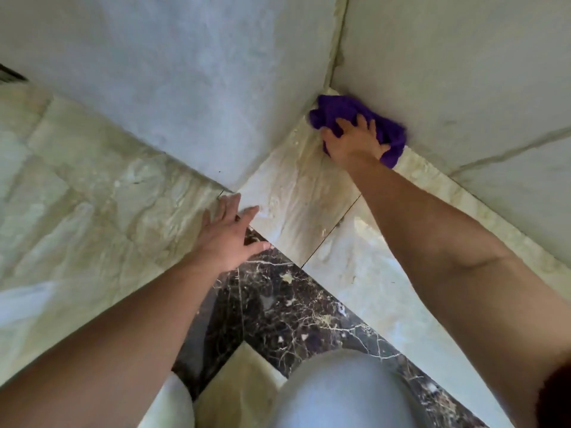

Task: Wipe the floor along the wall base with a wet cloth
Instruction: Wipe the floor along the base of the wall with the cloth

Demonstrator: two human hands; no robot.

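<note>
A crumpled purple cloth (340,111) lies on the pale marble floor (302,193) in the inner corner where two grey walls meet. My right hand (353,143) presses down on the cloth, fingers spread over it, right against the base of the right-hand wall (448,72). My left hand (227,234) rests flat on the floor with its fingers apart, beside the outer corner of the left-hand wall (185,88), and holds nothing.
A dark veined marble strip (293,304) crosses the floor diagonally under my arms. My knees in light trousers (343,390) are at the bottom edge. A dark grate or threshold (12,74) shows at the far left. Pale floor stretches to the left.
</note>
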